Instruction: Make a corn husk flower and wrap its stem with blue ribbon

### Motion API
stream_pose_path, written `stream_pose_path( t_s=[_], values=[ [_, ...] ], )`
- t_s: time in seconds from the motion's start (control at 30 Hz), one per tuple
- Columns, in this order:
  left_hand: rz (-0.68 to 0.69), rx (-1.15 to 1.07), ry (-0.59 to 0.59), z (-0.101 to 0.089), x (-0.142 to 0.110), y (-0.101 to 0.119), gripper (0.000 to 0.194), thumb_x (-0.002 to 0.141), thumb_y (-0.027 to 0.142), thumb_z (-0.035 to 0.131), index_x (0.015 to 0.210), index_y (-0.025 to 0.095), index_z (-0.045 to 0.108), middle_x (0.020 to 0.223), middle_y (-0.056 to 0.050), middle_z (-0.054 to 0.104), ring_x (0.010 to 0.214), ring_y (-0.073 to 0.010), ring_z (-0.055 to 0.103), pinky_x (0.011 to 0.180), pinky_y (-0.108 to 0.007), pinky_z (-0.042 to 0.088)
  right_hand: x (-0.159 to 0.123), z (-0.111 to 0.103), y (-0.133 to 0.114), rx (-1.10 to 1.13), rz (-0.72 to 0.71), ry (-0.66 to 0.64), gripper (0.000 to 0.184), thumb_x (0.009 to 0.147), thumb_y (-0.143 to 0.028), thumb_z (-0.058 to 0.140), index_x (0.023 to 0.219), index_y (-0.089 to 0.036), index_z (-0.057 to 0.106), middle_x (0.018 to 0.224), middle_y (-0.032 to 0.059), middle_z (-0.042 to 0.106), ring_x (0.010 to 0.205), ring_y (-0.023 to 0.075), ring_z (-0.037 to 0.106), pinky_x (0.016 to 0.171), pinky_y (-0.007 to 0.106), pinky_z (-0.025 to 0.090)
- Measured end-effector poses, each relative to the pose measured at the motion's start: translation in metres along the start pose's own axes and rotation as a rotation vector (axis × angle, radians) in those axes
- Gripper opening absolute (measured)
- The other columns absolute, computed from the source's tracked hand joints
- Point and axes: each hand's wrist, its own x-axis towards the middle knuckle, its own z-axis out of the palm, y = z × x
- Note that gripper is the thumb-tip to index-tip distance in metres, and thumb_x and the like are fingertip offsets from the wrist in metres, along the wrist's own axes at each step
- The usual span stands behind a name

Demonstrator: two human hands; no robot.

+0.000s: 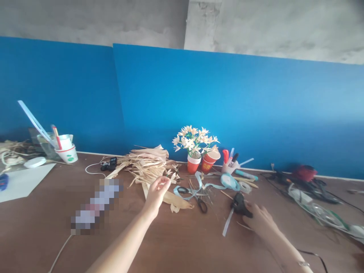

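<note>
My left hand is raised over the middle of the table, thumb and fingers closed in a pinch. What sits between the fingertips is too small to make out. Small pale flowers show just beyond those fingertips. A dried husk piece lies flat to the right of the wrist. At the right, my right hand is blurred, its fingers stretched out beside the handle of a black glue gun. From the gun a clear glue stick sticks out toward me.
Behind are a husk pile, white flowers in red paper cups, and a tool cup. Scissors, blue ribbon and thin wires lie mid-table. Cables clutter the right; a white cup stands left.
</note>
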Motion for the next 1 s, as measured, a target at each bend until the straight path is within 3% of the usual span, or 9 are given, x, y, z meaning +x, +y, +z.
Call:
stream_pose_path(
  t_s=[0.1,0.17,0.23,0.3,0.43,0.63,0.73,0.87,1.0],
  values=[
    [0.007,-0.02,-0.026,0.001,-0.001,0.0,0.026,0.073,0.044,0.062,0.079,0.019,0.062,0.084,-0.002,0.065,0.084,-0.0182,0.057,0.075,-0.026,0.042,-0.016,-0.015,-0.034,-0.004,-0.07,0.055,0.041,0.074,-0.028,0.051,0.112,-0.019,0.061,0.109,0.0169,0.062,0.104,0.0357,0.056,0.076,0.043,0.044],
    [0.008,-0.026,-0.027,0.001,-0.001,-0.001,0.025,0.072,0.044,0.062,0.078,0.019,0.062,0.083,-0.002,0.065,0.085,-0.0184,0.057,0.076,-0.027,0.042,-0.033,-0.024,-0.07,0.161,-0.249,0.047,0.032,0.077,-0.024,0.049,0.104,-0.02,0.064,0.106,0.0124,0.066,0.101,0.0292,0.059,0.08,0.036,0.043],
    [0.006,-0.037,-0.023,0.002,0.0,-0.003,0.026,0.072,0.044,0.062,0.077,0.019,0.062,0.082,-0.002,0.065,0.086,-0.0188,0.057,0.079,-0.028,0.041,-0.05,-0.026,-0.109,0.364,-0.388,-0.117,0.025,0.082,-0.033,0.047,0.092,-0.021,0.066,0.092,0.0075,0.07,0.087,0.0228,0.064,0.072,0.028,0.043],
    [0.002,-0.054,-0.014,0.001,0.001,-0.004,0.027,0.071,0.045,0.063,0.078,0.018,0.062,0.08,-0.002,0.065,0.086,-0.019,0.057,0.081,-0.028,0.041,-0.064,-0.023,-0.145,0.402,-0.433,-0.222,0.028,0.079,-0.042,0.053,0.096,-0.022,0.065,0.078,0.0048,0.07,0.074,0.0226,0.064,0.061,0.027,0.04],
    [-0.015,-0.076,0.012,0.0,0.003,-0.006,0.032,0.069,0.047,0.065,0.079,0.018,0.062,0.079,-0.002,0.064,0.082,-0.0194,0.057,0.076,-0.028,0.042,-0.064,-0.011,-0.188,0.352,-0.485,-0.162,0.021,0.075,-0.017,0.054,0.094,-0.019,0.063,0.083,0.0064,0.07,0.077,0.0216,0.064,0.062,0.025,0.038],
    [-0.031,-0.12,0.01,0.003,0.0,-0.003,0.027,0.071,0.043,0.065,0.078,0.017,0.063,0.075,-0.001,0.062,0.077,-0.0166,0.056,0.073,-0.025,0.043,-0.054,-0.014,-0.2,0.331,-0.504,0.066,0.031,0.079,-0.015,0.052,0.109,-0.017,0.056,0.108,0.0113,0.06,0.102,0.0258,0.053,0.083,0.032,0.036],
    [0.0,-0.122,0.008,0.006,-0.002,-0.003,0.024,0.072,0.04,0.065,0.078,0.017,0.063,0.075,-0.001,0.062,0.075,-0.0159,0.056,0.071,-0.025,0.043,-0.073,-0.015,-0.198,0.289,-0.585,0.218,0.019,0.08,-0.018,0.053,0.098,-0.021,0.062,0.105,0.0097,0.058,0.099,0.0267,0.049,0.082,0.035,0.036],
    [0.056,-0.056,0.013,0.008,-0.003,-0.009,0.023,0.074,0.04,0.063,0.078,0.017,0.062,0.072,0.0,0.06,0.071,-0.0155,0.055,0.069,-0.024,0.043,-0.093,-0.003,-0.204,0.264,-0.694,0.119,0.015,0.082,-0.023,0.055,0.071,-0.022,0.064,0.091,0.0066,0.059,0.089,0.0235,0.051,0.076,0.033,0.037],
    [0.078,-0.002,0.019,0.006,-0.002,-0.017,0.023,0.077,0.04,0.061,0.079,0.018,0.061,0.075,-0.001,0.062,0.074,-0.0167,0.057,0.071,-0.026,0.043,-0.095,0.011,-0.216,0.236,-0.68,0.04,0.008,0.077,-0.022,0.06,0.073,-0.021,0.067,0.092,0.0073,0.061,0.091,0.0247,0.052,0.074,0.034,0.038]
  ],
)
